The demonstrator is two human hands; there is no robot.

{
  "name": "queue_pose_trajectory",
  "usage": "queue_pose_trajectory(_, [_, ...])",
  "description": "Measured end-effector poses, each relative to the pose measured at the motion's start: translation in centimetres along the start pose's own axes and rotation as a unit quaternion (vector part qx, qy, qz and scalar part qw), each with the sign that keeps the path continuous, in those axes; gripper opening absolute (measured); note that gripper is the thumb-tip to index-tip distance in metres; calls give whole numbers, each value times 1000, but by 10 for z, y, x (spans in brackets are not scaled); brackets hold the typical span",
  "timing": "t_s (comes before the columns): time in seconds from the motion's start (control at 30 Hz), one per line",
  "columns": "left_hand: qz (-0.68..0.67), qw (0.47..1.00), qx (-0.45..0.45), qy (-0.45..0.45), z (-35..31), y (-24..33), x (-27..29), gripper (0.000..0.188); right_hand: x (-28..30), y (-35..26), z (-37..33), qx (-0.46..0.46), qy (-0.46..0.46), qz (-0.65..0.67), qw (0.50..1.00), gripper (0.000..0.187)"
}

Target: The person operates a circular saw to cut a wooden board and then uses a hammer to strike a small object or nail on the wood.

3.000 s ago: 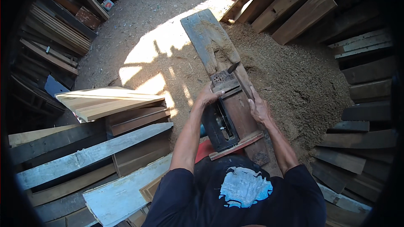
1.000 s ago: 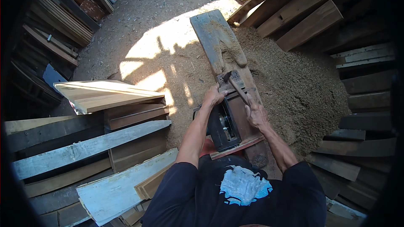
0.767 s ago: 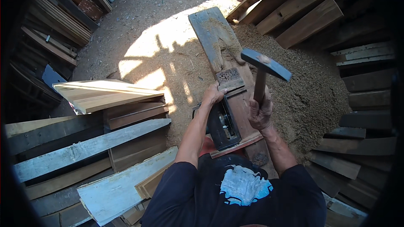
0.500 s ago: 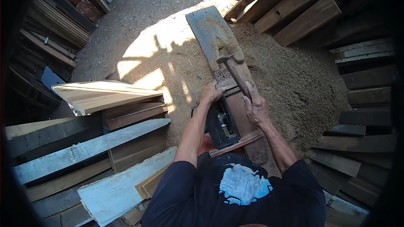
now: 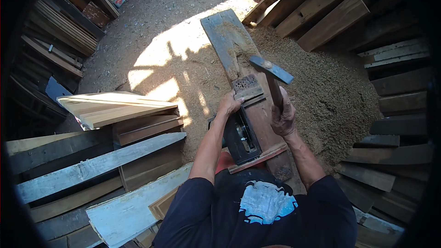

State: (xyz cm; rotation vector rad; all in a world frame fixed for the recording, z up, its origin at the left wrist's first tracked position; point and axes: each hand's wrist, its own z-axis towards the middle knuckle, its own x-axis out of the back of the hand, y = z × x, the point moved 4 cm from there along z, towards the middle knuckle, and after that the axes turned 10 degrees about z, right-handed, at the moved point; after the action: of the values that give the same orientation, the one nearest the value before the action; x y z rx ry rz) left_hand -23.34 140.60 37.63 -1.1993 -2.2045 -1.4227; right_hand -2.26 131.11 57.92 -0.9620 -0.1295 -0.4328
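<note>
My right hand is closed round the wooden handle of a hammer, whose metal head is raised over the plank. With its thumb on top, my left hand grips the left end of a small wooden block dotted with holes. A thin strip lies along the block's near side. Just below that hand is a black flat-framed tool with a long slot showing metal parts inside. A reddish-brown board lies beside the tool, on the right. What the left fingers touch underneath is hidden.
A long worn plank runs away from me under the work. Sawdust is heaped to its right. Stacked boards crowd the left, and more timber lines the right. A red-edged wooden bar crosses near my lap.
The hammer has swung up and to the right, its head turned to show its top. My right hand has shifted along with it. My left hand stays at the block.
</note>
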Motion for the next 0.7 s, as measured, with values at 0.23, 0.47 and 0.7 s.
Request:
queue_pose_trajectory(0.23, [-1,1000,-3,7,-3,-5,6,56,3,57,-34,-301,-203,-139,921,59])
queue_pose_trajectory(0.47, [15,999,34,-18,-18,25,18,53,11,64,-50,-300,-218,-226,901,58])
queue_pose_trajectory(0.7, [42,998,34,-24,-20,35,28,57,19,26,-26,-93,14,-56,994,55])
